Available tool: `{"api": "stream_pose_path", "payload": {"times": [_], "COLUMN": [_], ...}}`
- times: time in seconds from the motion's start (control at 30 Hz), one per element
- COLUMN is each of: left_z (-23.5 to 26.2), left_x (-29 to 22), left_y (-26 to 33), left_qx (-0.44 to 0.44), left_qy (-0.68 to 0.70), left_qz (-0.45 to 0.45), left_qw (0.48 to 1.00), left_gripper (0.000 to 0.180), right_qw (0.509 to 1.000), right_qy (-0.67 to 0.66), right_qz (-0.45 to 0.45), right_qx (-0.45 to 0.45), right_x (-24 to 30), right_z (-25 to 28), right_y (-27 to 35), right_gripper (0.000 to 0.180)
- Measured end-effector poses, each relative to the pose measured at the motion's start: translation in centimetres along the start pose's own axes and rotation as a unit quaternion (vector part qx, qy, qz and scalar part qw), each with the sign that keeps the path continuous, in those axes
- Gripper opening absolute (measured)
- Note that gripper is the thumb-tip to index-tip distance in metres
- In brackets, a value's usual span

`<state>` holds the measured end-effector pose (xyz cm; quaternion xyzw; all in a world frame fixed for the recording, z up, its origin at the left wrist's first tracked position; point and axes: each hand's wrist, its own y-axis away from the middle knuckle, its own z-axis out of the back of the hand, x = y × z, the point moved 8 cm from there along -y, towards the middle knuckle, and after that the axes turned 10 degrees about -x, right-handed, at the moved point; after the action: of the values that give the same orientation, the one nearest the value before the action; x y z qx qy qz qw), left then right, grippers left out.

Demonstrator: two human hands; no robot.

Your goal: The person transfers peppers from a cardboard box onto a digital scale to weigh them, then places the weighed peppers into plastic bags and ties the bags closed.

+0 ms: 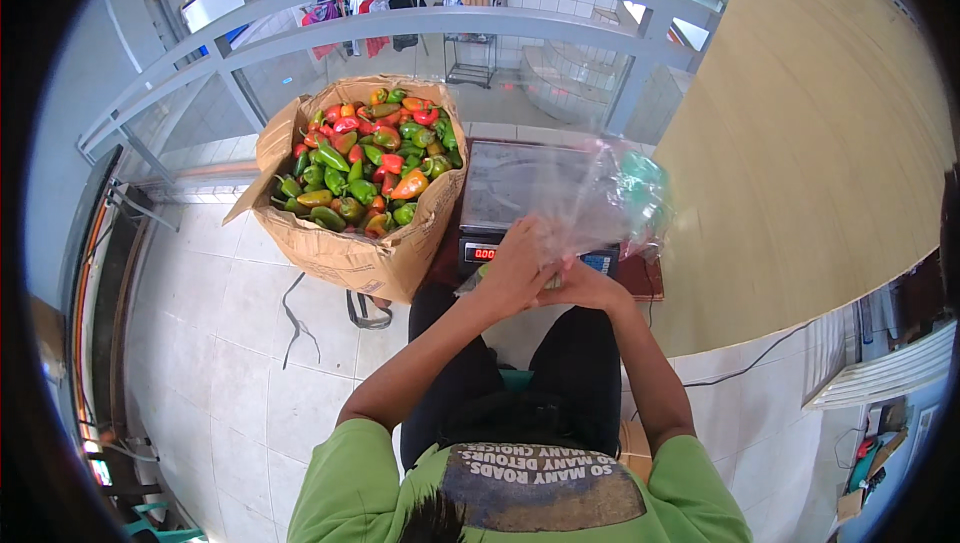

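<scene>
A clear plastic bag (585, 198), smeared by motion, spreads up and to the right over a digital scale (500, 188) with a lit red display. Its lower end is gathered in my left hand (514, 261), whose fingers are closed on it. Close against that, my right hand (583, 285) also has its fingers pressed together on the bag's gathered end; they are partly hidden. Something green inside or behind the plastic (640, 188) is too blurred to name. Left of the scale stands an open cardboard box (345, 251) heaped with red, green and orange peppers (365, 158).
A wooden board (800, 163) with a curved edge takes up the right side. Beyond the box and scale runs a grey metal railing (430, 25). A black strap (368, 311) lies on the tiled floor by the box, and a dark cable (740, 368) crosses the floor at right.
</scene>
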<state>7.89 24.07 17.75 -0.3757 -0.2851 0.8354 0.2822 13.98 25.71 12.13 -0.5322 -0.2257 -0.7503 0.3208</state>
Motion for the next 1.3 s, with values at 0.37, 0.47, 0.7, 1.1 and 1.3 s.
{"api": "stream_pose_path", "payload": {"times": [0.37, 0.47, 0.7, 1.1, 1.3], "left_z": [-1.3, -2.5, -2.4, -3.1, -4.0], "left_x": [5.5, 5.1, 4.2, 3.1, 3.5], "left_y": [3.8, 4.2, 4.2, 4.7, 3.9], "left_qx": [0.145, 0.202, 0.248, 0.284, 0.206], "left_qy": [0.283, 0.280, 0.389, 0.349, 0.456], "left_qz": [0.138, 0.078, 0.174, 0.215, 0.267], "left_qw": [0.938, 0.935, 0.870, 0.867, 0.824], "left_gripper": [0.055, 0.059, 0.056, 0.053, 0.024], "right_qw": [0.898, 0.925, 0.855, 0.950, 0.933], "right_qy": [0.253, 0.213, 0.370, 0.073, -0.022], "right_qz": [0.279, 0.234, 0.287, 0.255, -0.050], "right_qx": [-0.228, -0.209, -0.225, -0.166, -0.355], "right_x": [2.4, 4.8, 7.8, 6.6, 5.7], "right_z": [-1.0, -0.5, -0.3, 1.5, 6.7], "right_y": [1.3, 0.6, 0.9, -0.4, 1.7], "right_gripper": [0.025, 0.021, 0.021, 0.022, 0.022]}}
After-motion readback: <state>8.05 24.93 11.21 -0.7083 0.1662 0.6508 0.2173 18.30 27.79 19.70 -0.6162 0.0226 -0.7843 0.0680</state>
